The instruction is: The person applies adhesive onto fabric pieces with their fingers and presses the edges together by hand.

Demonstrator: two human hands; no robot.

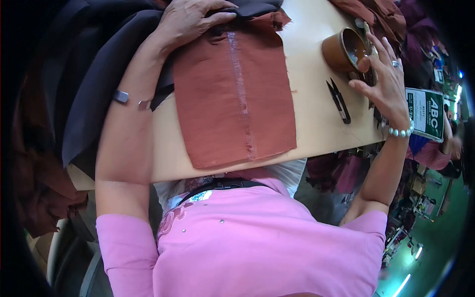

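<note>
Overlapping cloths, top edge: dark cloth (111, 74) is running along the left side, and its folds are passing out of the frame beneath the left hand (190, 22), which the top edge is partly cutting off.
Dark object by the right hand (386, 79): a narrow item (369, 76) is showing only in part behind the thumb and index finger, its kind remaining hard to make out.
Right background: another person's pink sleeve (431, 154) is appearing in part, blurred, beside a green-and-white box (428, 116) that the right wrist is partly overlapping.
Rust panel (222, 99): it is lying nearly flat on the table (321, 126), its top end reaching the left hand and its lower end pointing toward the wearer; a pale line (238, 89) is running down its length.
Left fingers: two digits are extending over dark cloth with a gap between them; whether the hand is gripping cloth cannot be told.
Right fingers: thumb and fingers are standing apart beside the open side of the brown cup (332, 53); whether any tip is touching the rim cannot be told.
Black snips (339, 102): they are lying on the table between the panel and the right forearm, near the cup, their points facing away from the wearer.
Count: one rust panel, one cup, one pair of snips and one box are showing; the right hand is wearing one ring (396, 64), and its wrist one beaded bracelet (401, 132).
</note>
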